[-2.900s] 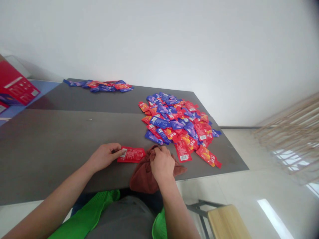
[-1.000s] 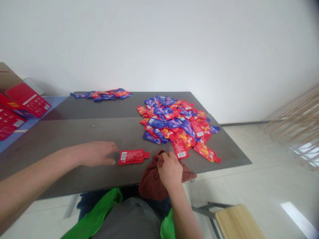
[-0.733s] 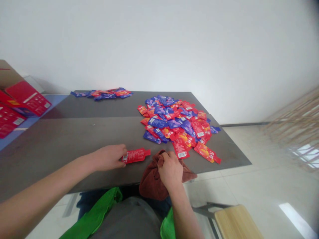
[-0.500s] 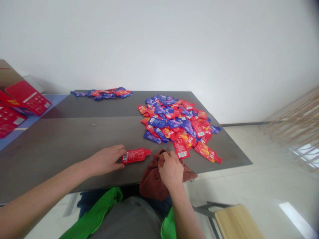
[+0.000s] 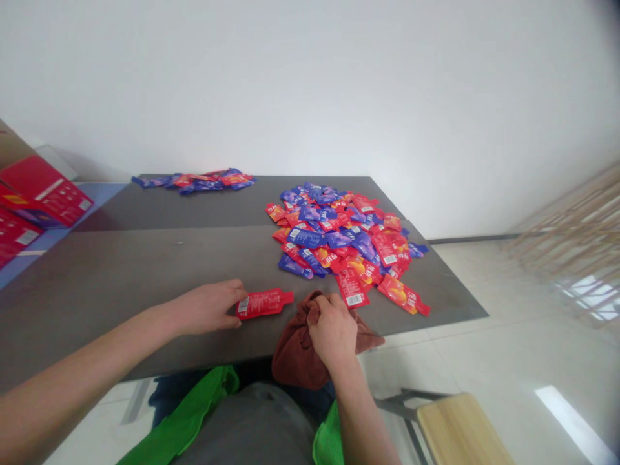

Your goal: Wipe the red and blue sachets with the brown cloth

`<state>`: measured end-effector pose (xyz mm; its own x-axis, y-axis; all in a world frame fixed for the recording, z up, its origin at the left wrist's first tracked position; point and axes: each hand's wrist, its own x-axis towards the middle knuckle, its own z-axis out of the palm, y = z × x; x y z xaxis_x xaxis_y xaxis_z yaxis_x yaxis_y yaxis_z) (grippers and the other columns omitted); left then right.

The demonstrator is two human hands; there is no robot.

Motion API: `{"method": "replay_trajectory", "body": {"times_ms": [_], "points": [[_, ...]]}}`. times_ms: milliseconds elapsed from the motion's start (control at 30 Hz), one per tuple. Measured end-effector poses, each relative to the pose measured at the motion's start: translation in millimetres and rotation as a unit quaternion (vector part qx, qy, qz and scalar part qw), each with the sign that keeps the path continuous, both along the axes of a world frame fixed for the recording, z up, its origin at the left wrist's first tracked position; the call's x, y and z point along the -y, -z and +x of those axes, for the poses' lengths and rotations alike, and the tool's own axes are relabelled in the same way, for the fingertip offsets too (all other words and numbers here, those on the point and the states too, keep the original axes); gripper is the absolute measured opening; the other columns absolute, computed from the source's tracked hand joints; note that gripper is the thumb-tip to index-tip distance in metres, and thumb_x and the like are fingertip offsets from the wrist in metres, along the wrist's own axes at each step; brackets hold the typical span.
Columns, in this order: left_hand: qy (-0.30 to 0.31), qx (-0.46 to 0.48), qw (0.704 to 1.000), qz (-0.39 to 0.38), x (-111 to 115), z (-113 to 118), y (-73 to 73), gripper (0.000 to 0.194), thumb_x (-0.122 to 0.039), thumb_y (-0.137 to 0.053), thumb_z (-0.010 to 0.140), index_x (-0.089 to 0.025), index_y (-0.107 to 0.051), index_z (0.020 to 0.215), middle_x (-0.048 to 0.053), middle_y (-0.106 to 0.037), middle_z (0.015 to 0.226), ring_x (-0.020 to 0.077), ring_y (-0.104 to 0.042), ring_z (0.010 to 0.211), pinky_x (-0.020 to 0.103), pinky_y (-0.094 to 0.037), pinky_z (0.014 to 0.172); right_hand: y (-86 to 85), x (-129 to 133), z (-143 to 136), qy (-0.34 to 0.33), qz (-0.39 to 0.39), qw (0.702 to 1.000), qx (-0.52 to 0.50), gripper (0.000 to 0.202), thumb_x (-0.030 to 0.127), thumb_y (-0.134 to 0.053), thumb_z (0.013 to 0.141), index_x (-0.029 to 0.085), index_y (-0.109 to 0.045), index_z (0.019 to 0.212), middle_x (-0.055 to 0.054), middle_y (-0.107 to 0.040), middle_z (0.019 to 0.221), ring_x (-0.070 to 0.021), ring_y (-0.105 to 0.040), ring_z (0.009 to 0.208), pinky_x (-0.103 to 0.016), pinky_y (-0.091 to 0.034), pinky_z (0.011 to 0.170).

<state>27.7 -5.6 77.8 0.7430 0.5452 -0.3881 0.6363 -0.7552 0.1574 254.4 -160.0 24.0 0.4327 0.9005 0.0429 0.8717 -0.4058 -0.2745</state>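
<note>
My left hand has its fingers and thumb at the bottom end of a red pouch, gripping it by its left edge. The pouch lies flat on the dark grey table, barcode side up, with its spout pointing right. In my right hand a brown cloth is bunched up, and its lower part hangs over the table's front edge. Just beyond the cloth is a heap of red and purple pouches, some printed with orange fruit.
A smaller row of red and purple pouches lies at the table's far left edge. Red boxes stand on the left. A wooden-topped stool is on the floor at the lower right, and a slatted wooden rack stands farther right.
Hardly anything differs. The view has shifted slightly; both hands keep their places, the left at the red pouch and the right on the brown cloth.
</note>
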Motion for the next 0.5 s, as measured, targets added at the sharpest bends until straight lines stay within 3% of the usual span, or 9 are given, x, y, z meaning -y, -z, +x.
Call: {"method": "replay_trajectory", "body": {"times_ms": [133,267,500], "points": [[-0.005,0.013,0.999,0.035,8.9,4.2,12.1,0.045,-0.042,-0.065,0.081,-0.017,-0.067,0.119,0.013,-0.062,0.114,0.0293,-0.062,0.105,0.036,-0.048,0.087,-0.5,0.6,-0.3,-0.003,-0.002,1.0,0.001,0.018,0.03,-0.05,0.1,0.025,-0.067,0.1,-0.005,-0.062,0.105,-0.0204,-0.059,0.098,-0.03,-0.04,0.079],[-0.001,0.031,0.999,0.04,11.9,1.8,14.3,0.039,-0.037,-0.06,0.083,-0.02,-0.068,0.118,0.01,-0.064,0.112,0.0266,-0.064,0.101,0.034,-0.047,0.088,-0.1,1.4,0.2,-0.002,-0.002,1.0,0.005,0.016,0.031,-0.051,0.1,0.026,-0.067,0.1,-0.004,-0.062,0.105,-0.02,-0.059,0.096,-0.03,-0.04,0.078],[-0.006,0.076,0.997,-0.011,-20.0,-1.4,10.9,0.027,-0.028,-0.051,0.083,-0.022,-0.073,0.097,0.005,-0.071,0.1,0.0238,-0.066,0.093,0.03,-0.045,0.082,0.5,1.0,-0.5,-0.001,0.008,1.0,0.003,0.017,0.03,-0.051,0.1,0.026,-0.067,0.099,-0.005,-0.062,0.104,-0.0201,-0.059,0.096,-0.03,-0.04,0.078]]}}
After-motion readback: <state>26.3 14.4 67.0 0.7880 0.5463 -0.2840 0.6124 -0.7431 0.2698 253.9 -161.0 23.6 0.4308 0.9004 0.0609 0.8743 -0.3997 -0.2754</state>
